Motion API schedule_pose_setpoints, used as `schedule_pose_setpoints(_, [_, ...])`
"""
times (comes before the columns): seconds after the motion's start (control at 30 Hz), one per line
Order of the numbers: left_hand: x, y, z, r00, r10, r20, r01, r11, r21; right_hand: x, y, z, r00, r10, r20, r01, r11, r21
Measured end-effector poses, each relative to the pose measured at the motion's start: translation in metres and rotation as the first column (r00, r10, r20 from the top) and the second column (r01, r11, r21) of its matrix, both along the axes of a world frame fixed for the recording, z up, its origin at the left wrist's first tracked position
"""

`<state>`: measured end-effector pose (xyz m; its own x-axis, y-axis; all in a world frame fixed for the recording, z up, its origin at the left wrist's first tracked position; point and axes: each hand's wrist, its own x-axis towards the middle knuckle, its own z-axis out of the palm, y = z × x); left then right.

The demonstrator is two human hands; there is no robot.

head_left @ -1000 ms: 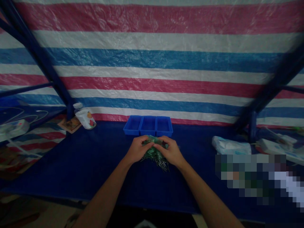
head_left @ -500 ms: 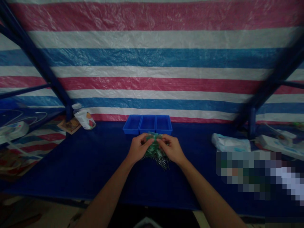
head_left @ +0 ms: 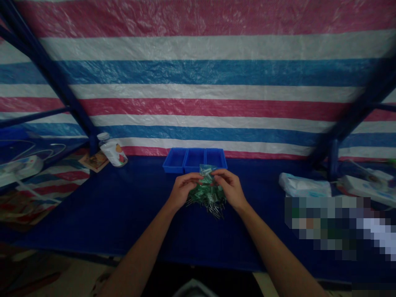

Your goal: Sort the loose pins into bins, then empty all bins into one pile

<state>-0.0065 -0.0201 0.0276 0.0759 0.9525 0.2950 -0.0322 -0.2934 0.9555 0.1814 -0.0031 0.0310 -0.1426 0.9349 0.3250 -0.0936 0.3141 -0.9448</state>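
Observation:
My left hand pinches the left side of a small clear, greenish plastic bag, thumb against fingers. At the bag's right side, my right hand has its thumb and index finger closed on the edge. Something pale and thin shows inside the bag, too small to make out. Just below both hands lies a heap of green plastic packets on the blue table. Loose thin metal pins, perhaps nails or screws, spread from the heap's near side.
Three joined blue trays stand behind the hands. A white bottle leans at the back left by a brown packet. At the right are a white-blue soft pack, a power strip and a pixelated area. Blue frame posts rise on both sides.
The small bag has come up from the heap and is held higher, toward the trays. My hands have moved slightly apart, leaving more of the green packets showing. The view has shifted slightly.

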Motion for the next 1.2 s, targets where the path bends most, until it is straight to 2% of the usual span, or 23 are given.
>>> schedule_pose_setpoints(0.17, [0.004,-0.003,0.003,1.0,-0.019,0.006,0.019,1.0,0.003,-0.006,0.001,-0.005,0.988,0.057,-0.146,-0.07,0.994,-0.082])
schedule_pose_setpoints(0.33, [0.003,-0.004,0.001,1.0,-0.012,0.01,0.012,1.0,0.019,-0.003,0.002,-0.003,0.992,0.125,0.008,-0.123,0.985,-0.12])
schedule_pose_setpoints(0.53, [0.006,0.0,-0.004,0.999,0.042,0.028,-0.041,0.999,-0.031,-0.002,-0.003,-0.005,0.983,0.11,0.145,-0.103,0.993,-0.052])
schedule_pose_setpoints(0.67, [0.006,0.003,-0.006,0.994,0.056,-0.095,-0.056,0.998,0.0,-0.003,-0.005,-0.004,0.98,0.111,0.168,-0.107,0.994,-0.034])
schedule_pose_setpoints(0.77, [0.005,0.004,-0.006,0.99,0.079,-0.119,-0.071,0.995,0.075,-0.004,-0.006,-0.005,0.977,0.093,0.189,-0.089,0.996,-0.033])
schedule_pose_setpoints(0.87, [0.004,0.004,-0.005,0.981,0.137,-0.139,-0.116,0.982,0.152,-0.004,-0.005,-0.006,0.978,0.094,0.184,-0.078,0.993,-0.09])
schedule_pose_setpoints(0.93, [0.003,0.003,-0.005,0.977,0.149,-0.15,-0.13,0.983,0.128,-0.004,-0.005,-0.005,0.983,0.112,0.145,-0.093,0.987,-0.127])
schedule_pose_setpoints(1.07, [0.003,0.0,-0.003,0.993,0.058,-0.098,-0.059,0.998,-0.008,0.0,-0.004,0.0,0.988,0.13,0.078,-0.123,0.988,-0.091])
schedule_pose_setpoints(1.2, [0.002,-0.001,0.0,1.0,-0.015,-0.021,0.014,1.0,-0.011,0.006,-0.003,0.003,0.992,0.094,0.084,-0.087,0.993,-0.081])
